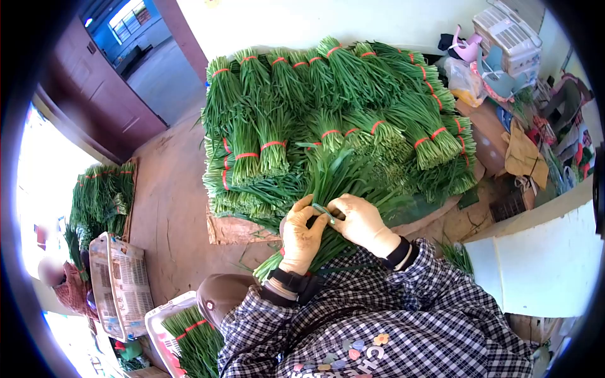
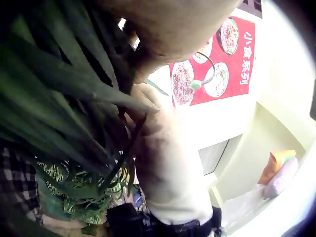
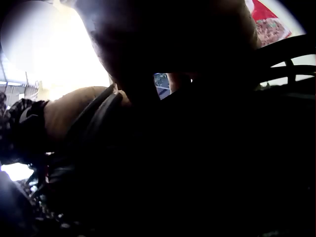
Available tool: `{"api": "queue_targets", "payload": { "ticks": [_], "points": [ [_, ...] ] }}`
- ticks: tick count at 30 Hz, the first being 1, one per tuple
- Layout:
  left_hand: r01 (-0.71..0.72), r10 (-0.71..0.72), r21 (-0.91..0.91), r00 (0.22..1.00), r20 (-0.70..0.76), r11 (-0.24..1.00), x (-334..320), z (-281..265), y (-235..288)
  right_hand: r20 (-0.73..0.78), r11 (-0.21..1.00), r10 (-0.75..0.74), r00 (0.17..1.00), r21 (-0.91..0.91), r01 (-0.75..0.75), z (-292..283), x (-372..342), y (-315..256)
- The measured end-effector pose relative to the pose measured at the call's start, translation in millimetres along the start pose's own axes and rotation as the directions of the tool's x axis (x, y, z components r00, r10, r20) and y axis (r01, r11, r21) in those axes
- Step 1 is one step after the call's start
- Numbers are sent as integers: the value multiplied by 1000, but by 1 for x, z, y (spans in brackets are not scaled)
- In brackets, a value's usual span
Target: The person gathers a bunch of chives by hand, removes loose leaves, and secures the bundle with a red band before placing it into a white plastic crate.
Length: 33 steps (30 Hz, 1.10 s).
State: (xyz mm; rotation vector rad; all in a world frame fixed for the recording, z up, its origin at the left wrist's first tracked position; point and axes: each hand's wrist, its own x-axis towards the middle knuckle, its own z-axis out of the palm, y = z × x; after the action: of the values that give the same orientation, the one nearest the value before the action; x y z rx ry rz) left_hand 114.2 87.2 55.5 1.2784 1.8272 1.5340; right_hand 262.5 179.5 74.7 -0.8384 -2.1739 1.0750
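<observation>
Pinching a pale green strip [image 1: 324,211] between the thumb and fingers of my left hand [image 1: 301,234] and my right hand [image 1: 362,222]. Grip state: both hands closed on the strip, fingertips nearly meeting, the right just beside the left.

Position of the loose bunch [image 1: 337,173]: directly beneath and between my two hands. Its long green leaves fan out beyond my fingertips, away from my body; its paler stalk ends [image 1: 267,267] come out below my left hand, on the near left side. A bit of red [image 1: 282,251] shows against the heel of the left hand. Whether the strip passes all the way round the bunch cannot be told.

Wrist views: the left one shows broad leaves close beside the fingers, with a red poster [image 2: 242,64] on the wall farther off. The right one is mostly dark; finger detail unreadable there.

Surroundings, taken from the grip: a pile of green bunches [image 1: 340,79] bound with red bands lies just beyond the leaf tips and extends to both sides. Near left of the grip, past my knee [image 1: 222,295], a white crate [image 1: 153,322] holds more greens [image 1: 196,337] with a red band. Farther left, a tall basket [image 1: 129,277] stands tipped on its side. Dark wristbands [image 1: 398,253] sit at both my wrists.
</observation>
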Motion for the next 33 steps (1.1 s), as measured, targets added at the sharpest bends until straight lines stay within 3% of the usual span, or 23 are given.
{"api": "queue_targets", "payload": {
  "ticks": [2,5,8,9,11,12,16,19,23,25,26,27,28,29,30,31,33],
  "points": [
    [-30,29,36,999,20,999,0,2,0,32,941,-125,992,-312,128,-1,3,4],
    [-41,36,93,997,63,995,-2,1,3,76,933,-95,993,-342,116,5,5,12],
    [-222,224,199,975,17,954,1,-9,8,-19,972,-82,996,-222,76,10,2,14],
    [-221,222,206,975,19,953,-1,-11,7,-79,982,-84,993,-174,69,12,1,16],
    [-109,83,419,993,80,901,-9,-16,5,-138,977,-157,978,-164,134,15,-2,20],
    [-30,-83,531,979,187,847,-10,-20,-2,-153,958,-236,960,-200,204,12,-4,20],
    [0,-170,591,958,231,807,-5,-20,-3,-87,864,-415,906,-350,362,7,-7,13],
    [-76,-72,536,966,250,841,-11,-22,-12,43,724,-529,848,-498,477,15,-13,-3],
    [-79,-52,527,972,229,846,-18,-22,-6,27,747,-539,842,-445,493,13,-18,-5],
    [-132,4,519,971,239,845,-18,-23,-33,23,757,-544,839,-418,502,12,-23,-15],
    [-7,-59,321,979,193,947,-14,-24,-60,-34,764,-615,788,-270,585,13,-26,-33],
    [121,-135,94,976,171,988,-9,-15,-49,-103,745,-666,739,-129,654,11,-30,-51],
    [68,-86,147,989,117,987,-19,-13,-34,-127,714,-700,703,-148,684,12,-33,-70],
    [181,-137,330,979,-152,927,-33,5,-54,-151,684,-729,667,-176,708,11,-35,-81],
    [186,-189,73,981,37,980,-26,-8,-44,-4,725,-681,733,-148,673,8,-41,-71],
    [237,-193,-184,954,228,954,-12,-30,-33,61,744,-659,750,-92,662,-5,-43,-61],
    [160,-172,81,970,174,984,-20,-35,-33,48,887,-461,886,39,460,-47,-64,-40]
  ]
}}
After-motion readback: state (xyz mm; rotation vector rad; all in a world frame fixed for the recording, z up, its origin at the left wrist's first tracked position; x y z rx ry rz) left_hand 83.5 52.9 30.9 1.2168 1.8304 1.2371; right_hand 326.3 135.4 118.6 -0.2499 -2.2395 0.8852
